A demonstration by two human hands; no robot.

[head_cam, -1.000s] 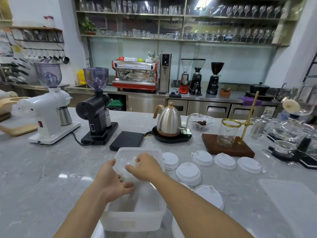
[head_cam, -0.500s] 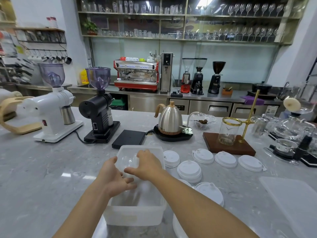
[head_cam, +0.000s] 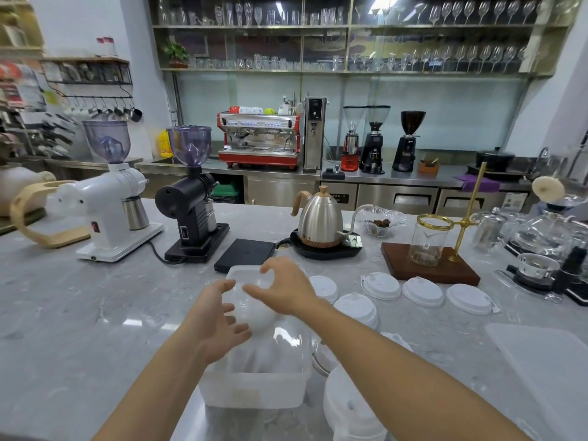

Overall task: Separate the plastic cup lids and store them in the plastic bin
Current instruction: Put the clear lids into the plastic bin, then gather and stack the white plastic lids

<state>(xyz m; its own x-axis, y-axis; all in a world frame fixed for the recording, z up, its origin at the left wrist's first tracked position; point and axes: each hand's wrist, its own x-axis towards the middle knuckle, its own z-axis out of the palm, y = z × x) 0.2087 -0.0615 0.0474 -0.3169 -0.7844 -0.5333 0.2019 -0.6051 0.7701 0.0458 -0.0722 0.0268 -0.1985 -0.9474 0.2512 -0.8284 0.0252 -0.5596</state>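
A translucent plastic bin point(head_cam: 254, 389) stands on the marble counter right in front of me. Both hands hover over it with fingers spread. My left hand point(head_cam: 219, 316) is above the bin's left side and my right hand point(head_cam: 283, 291) above its far end. Between and below them a white cup lid point(head_cam: 256, 315) lies inside the bin, free of both hands. Several white lids lie on the counter to the right: one by the bin point(head_cam: 324, 288), a stacked one point(head_cam: 358, 308), and a row of three point(head_cam: 423, 291). A tall lid stack point(head_cam: 350, 405) stands near right.
A black scale point(head_cam: 245, 254), a steel kettle point(head_cam: 321, 221) on its base, a black grinder point(head_cam: 191, 198) and a white grinder point(head_cam: 108, 192) stand behind the bin. A wooden dripper stand point(head_cam: 429, 262) is at right, glassware beyond. A flat translucent bin lid point(head_cam: 547, 370) lies near right.
Both hands have opened and lifted a little above the bin; the white lid they held together a second ago now lies loose inside the bin.
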